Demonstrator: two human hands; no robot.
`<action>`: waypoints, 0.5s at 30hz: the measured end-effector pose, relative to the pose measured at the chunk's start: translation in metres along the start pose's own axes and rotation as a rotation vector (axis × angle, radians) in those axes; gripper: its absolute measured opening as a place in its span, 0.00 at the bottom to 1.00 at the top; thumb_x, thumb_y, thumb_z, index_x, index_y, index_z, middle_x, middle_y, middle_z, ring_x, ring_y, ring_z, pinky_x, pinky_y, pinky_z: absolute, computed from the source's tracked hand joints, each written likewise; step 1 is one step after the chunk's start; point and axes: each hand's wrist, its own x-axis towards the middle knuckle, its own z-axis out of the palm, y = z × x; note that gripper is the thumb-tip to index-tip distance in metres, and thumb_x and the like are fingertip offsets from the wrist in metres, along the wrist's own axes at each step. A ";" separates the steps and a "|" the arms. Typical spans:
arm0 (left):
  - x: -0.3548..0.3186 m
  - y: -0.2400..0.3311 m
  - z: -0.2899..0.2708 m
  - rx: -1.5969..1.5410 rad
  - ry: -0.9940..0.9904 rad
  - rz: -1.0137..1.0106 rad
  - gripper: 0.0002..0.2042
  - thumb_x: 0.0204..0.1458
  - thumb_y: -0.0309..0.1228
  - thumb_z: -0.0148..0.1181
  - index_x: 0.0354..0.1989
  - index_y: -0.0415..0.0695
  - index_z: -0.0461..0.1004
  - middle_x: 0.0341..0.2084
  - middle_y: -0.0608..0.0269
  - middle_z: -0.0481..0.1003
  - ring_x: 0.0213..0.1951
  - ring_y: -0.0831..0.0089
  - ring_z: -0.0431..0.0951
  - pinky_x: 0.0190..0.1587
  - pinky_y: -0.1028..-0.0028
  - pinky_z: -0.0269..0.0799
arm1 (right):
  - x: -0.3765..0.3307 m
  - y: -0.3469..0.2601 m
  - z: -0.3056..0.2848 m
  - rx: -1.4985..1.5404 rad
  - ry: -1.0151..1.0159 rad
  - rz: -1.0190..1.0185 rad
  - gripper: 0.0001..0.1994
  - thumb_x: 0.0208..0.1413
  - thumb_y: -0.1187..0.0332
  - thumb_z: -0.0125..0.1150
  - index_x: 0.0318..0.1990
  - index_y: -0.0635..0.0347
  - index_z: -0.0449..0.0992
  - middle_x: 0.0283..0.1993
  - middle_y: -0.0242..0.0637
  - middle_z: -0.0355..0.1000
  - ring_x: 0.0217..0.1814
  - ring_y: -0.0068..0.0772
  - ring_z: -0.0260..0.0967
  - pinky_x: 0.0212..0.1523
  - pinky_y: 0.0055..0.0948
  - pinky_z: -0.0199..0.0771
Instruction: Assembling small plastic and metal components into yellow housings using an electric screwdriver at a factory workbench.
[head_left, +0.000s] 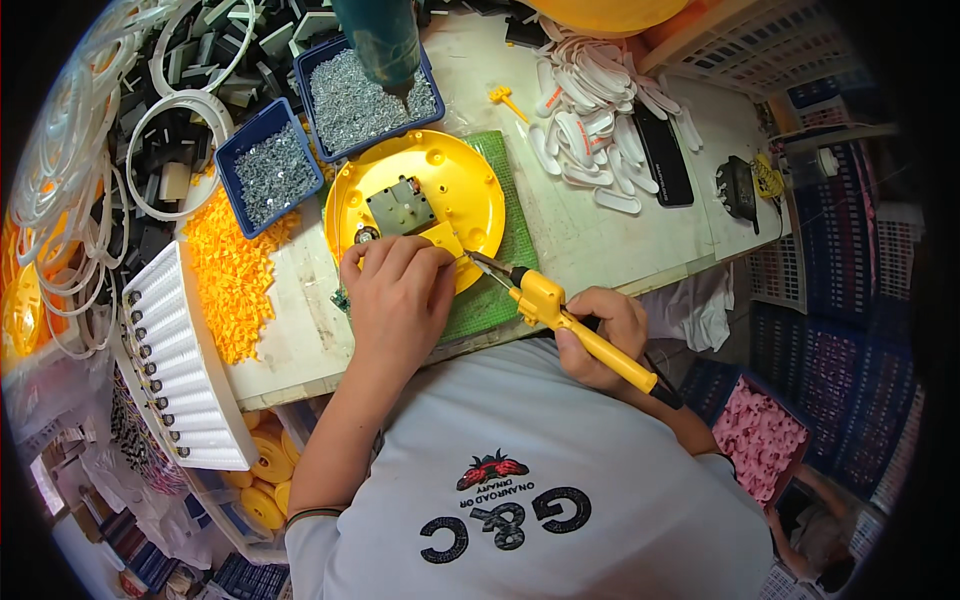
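Observation:
My right hand (605, 335) is wrapped round the yellow handle of a soldering gun (590, 340). Its thin metal tip reaches left to a small yellow part (445, 238) on a round yellow plastic shell (470, 185). My left hand (400, 295) lies over the near left side of the shell, its fingers curled down close to the tip. What its fingertips pinch is hidden. A grey gearbox (400, 205) sits inside the shell, just beyond my left fingers. The shell rests on a green woven mat (515, 220).
Two blue trays of screws (355, 95) stand beyond the shell, under a hanging teal power screwdriver (380, 40). Small yellow pieces (230, 280) and a white ribbed tray (185, 360) lie left. White plastic strips (590, 120) and a phone (662, 155) lie right. Another person (815, 530) is lower right.

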 end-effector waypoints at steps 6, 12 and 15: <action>0.001 0.001 0.000 0.007 -0.002 0.003 0.08 0.49 0.26 0.72 0.35 0.48 0.80 0.37 0.67 0.79 0.46 0.64 0.77 0.56 0.60 0.61 | -0.003 0.004 0.004 0.053 0.065 -0.003 0.19 0.48 0.73 0.69 0.49 0.67 0.74 0.29 0.41 0.77 0.25 0.37 0.77 0.30 0.31 0.80; 0.002 0.000 0.000 0.010 -0.005 0.007 0.07 0.49 0.26 0.72 0.35 0.48 0.80 0.37 0.67 0.79 0.46 0.64 0.77 0.56 0.60 0.61 | -0.002 0.004 0.001 0.034 0.024 -0.024 0.20 0.48 0.73 0.69 0.49 0.68 0.74 0.30 0.41 0.78 0.25 0.36 0.78 0.31 0.31 0.80; 0.002 0.000 -0.001 0.013 -0.008 0.007 0.07 0.49 0.27 0.72 0.35 0.48 0.80 0.37 0.67 0.79 0.46 0.64 0.77 0.56 0.60 0.61 | -0.002 0.004 -0.002 0.005 -0.006 -0.037 0.19 0.48 0.73 0.69 0.48 0.67 0.74 0.30 0.41 0.78 0.25 0.37 0.77 0.30 0.31 0.80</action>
